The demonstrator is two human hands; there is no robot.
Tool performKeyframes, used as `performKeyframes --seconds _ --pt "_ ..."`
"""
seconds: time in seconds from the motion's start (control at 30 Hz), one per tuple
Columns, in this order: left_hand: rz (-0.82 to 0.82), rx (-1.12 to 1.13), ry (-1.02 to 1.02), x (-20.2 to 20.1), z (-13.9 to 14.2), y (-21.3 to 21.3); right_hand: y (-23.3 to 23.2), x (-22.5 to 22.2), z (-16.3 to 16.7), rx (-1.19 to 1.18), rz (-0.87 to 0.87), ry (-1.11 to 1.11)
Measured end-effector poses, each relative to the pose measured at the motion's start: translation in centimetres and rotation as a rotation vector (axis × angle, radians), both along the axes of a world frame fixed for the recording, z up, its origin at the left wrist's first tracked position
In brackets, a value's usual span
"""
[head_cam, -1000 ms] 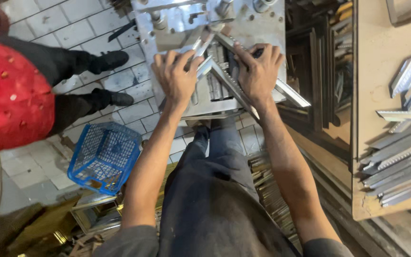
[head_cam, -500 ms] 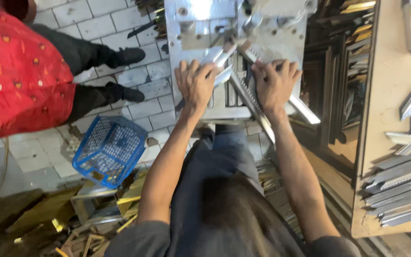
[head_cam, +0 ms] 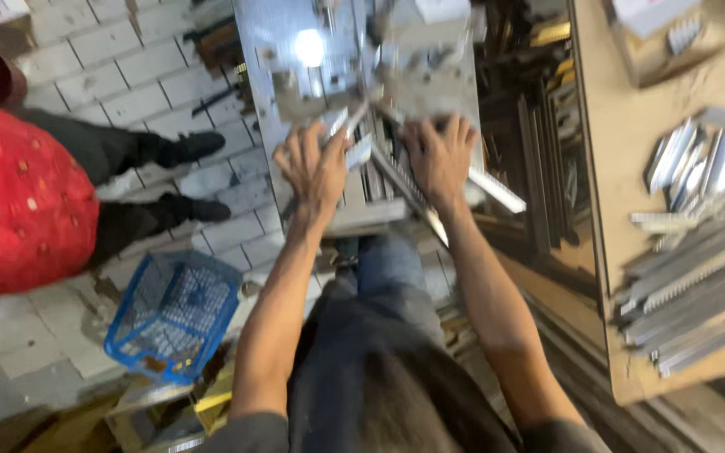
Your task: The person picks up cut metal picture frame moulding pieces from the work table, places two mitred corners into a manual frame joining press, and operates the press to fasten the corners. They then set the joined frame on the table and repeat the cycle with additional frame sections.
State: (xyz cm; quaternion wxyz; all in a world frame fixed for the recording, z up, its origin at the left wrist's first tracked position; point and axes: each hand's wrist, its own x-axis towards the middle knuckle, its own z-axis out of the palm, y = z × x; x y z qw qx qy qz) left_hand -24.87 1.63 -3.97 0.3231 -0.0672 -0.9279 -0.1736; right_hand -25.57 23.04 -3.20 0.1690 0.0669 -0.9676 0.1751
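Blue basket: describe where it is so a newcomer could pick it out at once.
Look at the pale tiled floor left of the person's left arm. The blue basket sits there, below the bystander's black shoes. It is the only blue, open-mesh thing around.
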Motion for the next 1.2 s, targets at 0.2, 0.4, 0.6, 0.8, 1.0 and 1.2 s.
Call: performKeyframes --seconds 0.2,0.4,0.6,0.8,1.0,1.2 --pt "-0.622 -0.117 -0.109 7.5 -0.7 4.4 -0.9 4.2 -0.7 -0.029 -0.103 0.012" --pt "-0.707 -0.505 0.024 12.8 -2.6 2.5 2.1 6.8 1.3 -0.04 0.052 -0.169" --pt "-0.345 -0.04 -0.346 15.8 -0.6 -9.6 5.4 2.7 2.7 0.712 0.441 -0.025" --pt "-0.118 -0.111 -0.456 14.8 0.7 -10.8 6.4 6.1 1.4 0.37 0.422 -0.229" --pt "-0.001 -0.043 -0.507 9.8 1.4 -5.9 4.6 3.7 -0.2 0.357 0.304 -0.007" --pt "-0.017 0.006 -0.432 4.4 1.1 -2.4 3.8 -0.7 -0.5 0.165 0.367 -0.044"
